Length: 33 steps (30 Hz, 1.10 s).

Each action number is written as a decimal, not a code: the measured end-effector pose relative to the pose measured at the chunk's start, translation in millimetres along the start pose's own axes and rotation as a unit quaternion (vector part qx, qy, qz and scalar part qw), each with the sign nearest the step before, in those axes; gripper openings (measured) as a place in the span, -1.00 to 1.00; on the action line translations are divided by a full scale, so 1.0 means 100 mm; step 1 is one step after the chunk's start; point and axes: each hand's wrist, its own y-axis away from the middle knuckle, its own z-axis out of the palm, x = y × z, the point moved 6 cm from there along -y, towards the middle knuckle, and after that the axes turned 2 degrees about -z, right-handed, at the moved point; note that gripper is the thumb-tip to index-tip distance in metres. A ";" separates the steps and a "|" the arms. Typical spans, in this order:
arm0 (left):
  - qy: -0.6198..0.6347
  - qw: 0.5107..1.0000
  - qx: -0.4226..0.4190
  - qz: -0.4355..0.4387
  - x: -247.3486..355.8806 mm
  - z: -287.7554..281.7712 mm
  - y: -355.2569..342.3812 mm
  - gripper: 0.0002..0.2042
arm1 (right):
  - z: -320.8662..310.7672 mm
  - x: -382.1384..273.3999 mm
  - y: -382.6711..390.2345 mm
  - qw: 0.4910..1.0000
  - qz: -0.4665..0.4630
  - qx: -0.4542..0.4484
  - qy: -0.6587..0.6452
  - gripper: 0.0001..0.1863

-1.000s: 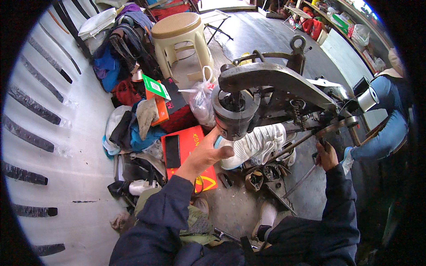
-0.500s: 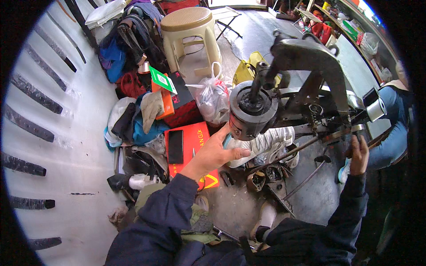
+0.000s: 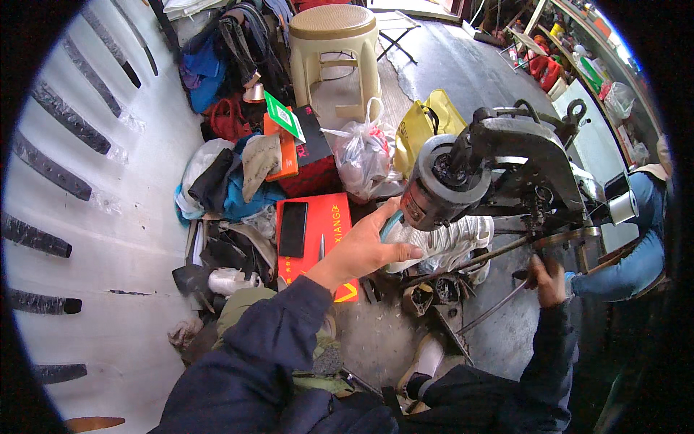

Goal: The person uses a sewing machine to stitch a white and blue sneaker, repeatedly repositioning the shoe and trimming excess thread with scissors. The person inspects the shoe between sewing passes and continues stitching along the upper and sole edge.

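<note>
A white lace-up sneaker sits beneath the round head of a dark, hand-cranked shoe-stitching machine. My left hand grips the sneaker's near left end, thumb along its side and fingers by a pale blue edge. The machine's head hides part of the sneaker and the spot where the two meet. At the machine's right side, the curled fingers of my right hand are at the lower rim of the handwheel. A white thread spool is mounted near the wheel.
Left of the machine lie a red box with a black phone on it, and a plastic bag. Behind stand a yellow bag and a beige stool. Another person's jeans-clad leg is close on the right.
My right hand has moved left and down along the handwheel. The view has shifted, so the machine appears lower and farther right. My left hand keeps its hold on the sneaker.
</note>
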 end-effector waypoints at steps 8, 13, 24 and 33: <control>-0.077 0.997 0.013 -0.007 0.00 -0.03 0.02 -0.20 | -1.28 -0.13 -0.21 0.938 -0.200 0.248 0.138 -0.71; -0.200 0.973 0.066 0.093 0.22 -0.02 0.02 0.14 | -0.99 0.74 -0.52 0.916 -0.257 0.198 0.237 -0.71; -0.158 0.949 0.178 0.209 0.43 0.06 0.11 -0.22 | 0.14 0.36 -0.14 0.997 0.038 -0.007 -0.066 -0.62; -0.099 0.990 0.089 0.043 0.09 0.05 0.14 -0.22 | 0.05 -0.27 0.09 0.998 -0.038 0.037 -0.013 -0.67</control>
